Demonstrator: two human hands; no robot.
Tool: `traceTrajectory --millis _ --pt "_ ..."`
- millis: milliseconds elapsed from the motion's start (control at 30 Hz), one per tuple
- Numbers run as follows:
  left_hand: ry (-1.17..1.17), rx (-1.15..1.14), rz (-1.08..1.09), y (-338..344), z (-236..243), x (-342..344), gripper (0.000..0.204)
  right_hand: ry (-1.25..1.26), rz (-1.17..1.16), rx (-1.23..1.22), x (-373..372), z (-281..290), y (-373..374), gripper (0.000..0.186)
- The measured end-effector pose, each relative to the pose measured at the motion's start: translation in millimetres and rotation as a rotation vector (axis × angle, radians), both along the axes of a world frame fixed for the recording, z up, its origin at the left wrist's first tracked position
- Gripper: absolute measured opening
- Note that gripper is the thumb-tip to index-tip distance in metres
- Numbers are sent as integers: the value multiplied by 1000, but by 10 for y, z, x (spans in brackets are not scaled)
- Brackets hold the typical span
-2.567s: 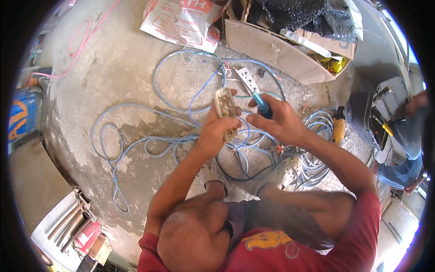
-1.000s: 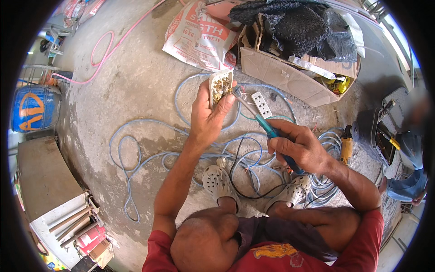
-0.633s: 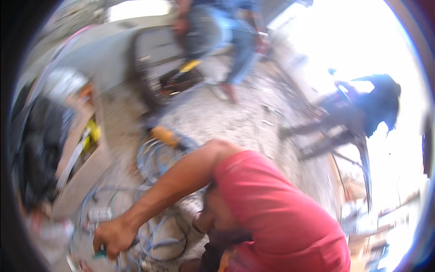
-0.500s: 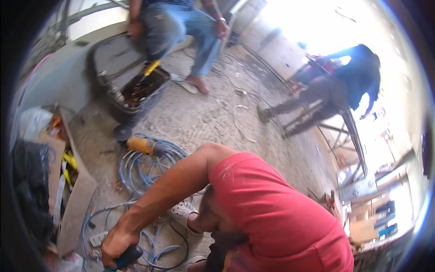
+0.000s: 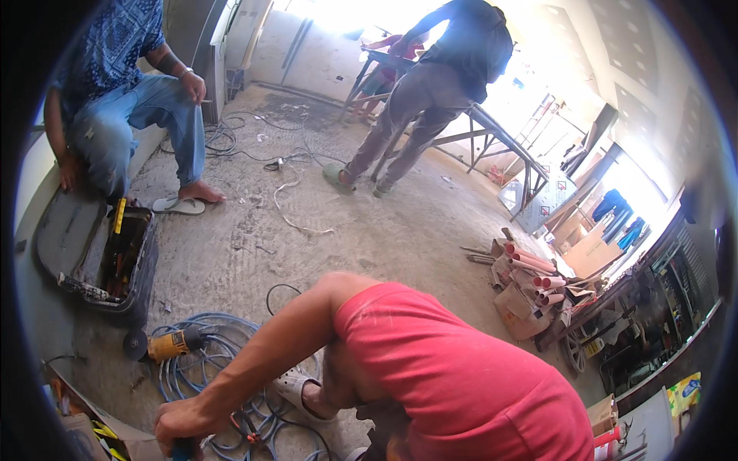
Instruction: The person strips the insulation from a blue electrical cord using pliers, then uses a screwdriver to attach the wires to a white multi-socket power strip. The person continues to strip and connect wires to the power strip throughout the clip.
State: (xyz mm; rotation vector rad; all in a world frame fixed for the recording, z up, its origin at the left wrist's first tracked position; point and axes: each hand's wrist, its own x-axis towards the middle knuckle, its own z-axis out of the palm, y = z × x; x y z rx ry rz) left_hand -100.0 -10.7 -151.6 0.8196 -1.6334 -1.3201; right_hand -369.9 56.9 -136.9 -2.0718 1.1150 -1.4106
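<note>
one right hand (image 5: 183,424) bent low at the near left, curled round a blue handle (image 5: 183,450).

from where i stand the fingers look closed about it, though its other end is out of sight; the left hand doesn't show, so i can't tell how open it is or what it holds. coiled blue cable (image 5: 215,349) lies just beyond the wrist and to its right, a yellow grinder (image 5: 171,345) farther off. i'd say doing this well calls for eyes down on the fingers, a firm hold, and cable loops clear of the wrist.
</note>
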Motion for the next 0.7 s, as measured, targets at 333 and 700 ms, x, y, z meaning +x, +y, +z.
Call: traceTrajectory --millis 333,700 --pt "-169 35 154 -364 85 273 62 -259 -229 657 188 981 13 27" --pt "-22 129 339 -178 -429 794 43 -60 -117 374 392 1133 -354 28"
